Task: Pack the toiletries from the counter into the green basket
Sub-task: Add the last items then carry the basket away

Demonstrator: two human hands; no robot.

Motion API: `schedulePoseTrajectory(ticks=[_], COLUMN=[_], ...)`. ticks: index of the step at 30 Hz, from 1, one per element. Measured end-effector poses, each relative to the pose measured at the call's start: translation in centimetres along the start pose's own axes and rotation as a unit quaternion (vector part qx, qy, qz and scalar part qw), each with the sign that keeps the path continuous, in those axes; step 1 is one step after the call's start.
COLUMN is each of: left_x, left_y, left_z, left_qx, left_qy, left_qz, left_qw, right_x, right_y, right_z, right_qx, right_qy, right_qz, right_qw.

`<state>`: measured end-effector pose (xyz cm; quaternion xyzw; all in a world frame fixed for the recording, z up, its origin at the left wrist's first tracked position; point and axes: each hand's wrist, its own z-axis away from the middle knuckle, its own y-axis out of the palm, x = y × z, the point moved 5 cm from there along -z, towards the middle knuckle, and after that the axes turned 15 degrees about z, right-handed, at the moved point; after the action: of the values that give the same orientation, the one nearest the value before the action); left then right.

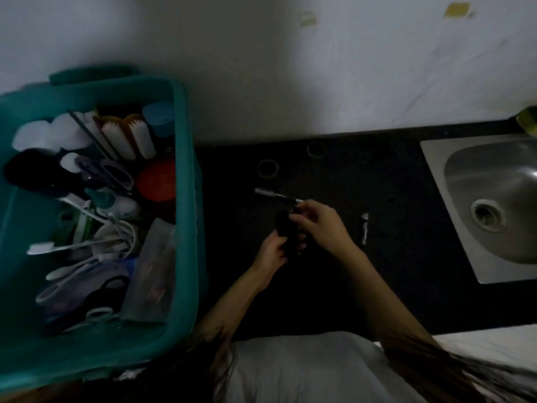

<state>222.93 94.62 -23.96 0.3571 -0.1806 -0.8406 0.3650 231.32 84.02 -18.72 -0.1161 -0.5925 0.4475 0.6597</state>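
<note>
The green basket stands at the left, filled with several toiletries: brushes, toothbrushes, scissors, jars and a red lid. Over the black counter both hands hold one small black object. My left hand grips its lower end and my right hand pinches its upper end. What the object is cannot be made out in the dim light. A thin silver-and-black stick lies on the counter just beyond my right hand. A small silver item lies to the right of that hand.
A steel sink is set into the counter at the right. Two faint ring marks show on the counter near the white wall. A yellowish object sits at the far right edge behind the sink.
</note>
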Motion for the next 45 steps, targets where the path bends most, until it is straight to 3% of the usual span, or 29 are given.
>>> schedulePoseTrajectory(ticks=[5,10,15,23,27,29,33,36,38,40,45], left_x=[0.6,0.6,-0.2,-1.2,-0.8,-0.6,0.3,1.3,2.2,2.8,3.2], left_y=[0.0,-0.6,-1.1,-1.9,-1.2,-0.5,0.4,1.3,1.9,2.7,4.6], left_z=[-0.2,-0.3,0.1,0.2,0.2,0.0,-0.9,-1.5,-1.8,-1.8,-2.1], left_qx=[-0.002,-0.044,-0.076,-0.211,-0.254,-0.258,-0.255,-0.208,-0.181,-0.158,-0.105], left_qy=[-0.023,-0.008,0.043,0.074,0.094,0.102,0.083,0.070,0.057,0.049,0.065], left_qz=[-0.037,-0.036,-0.097,0.006,0.037,0.048,0.048,0.013,-0.014,-0.051,-0.139], left_qw=[0.999,0.998,0.992,0.975,0.962,0.959,0.962,0.976,0.982,0.985,0.983], right_x=[-0.8,-2.8,-3.4,-2.5,-3.7,-3.3,-3.5,-6.7,-9.3,-10.8,-11.5], right_y=[1.1,0.8,2.6,4.5,4.3,4.0,3.7,2.2,-0.1,-2.0,-4.0], right_z=[-1.3,-3.3,-4.3,-4.0,-1.2,0.9,5.8,8.4,9.3,9.5,6.4], right_qx=[-0.025,-0.128,-0.085,-0.042,0.039,0.070,0.132,0.031,-0.091,-0.154,-0.114], right_qy=[0.014,0.095,0.116,0.127,0.193,0.164,0.101,0.159,0.226,0.268,0.312], right_qz=[-0.044,0.089,0.146,0.232,0.028,-0.051,-0.102,-0.084,0.009,0.074,0.137], right_qw=[0.999,0.983,0.979,0.963,0.980,0.983,0.981,0.983,0.970,0.948,0.933])
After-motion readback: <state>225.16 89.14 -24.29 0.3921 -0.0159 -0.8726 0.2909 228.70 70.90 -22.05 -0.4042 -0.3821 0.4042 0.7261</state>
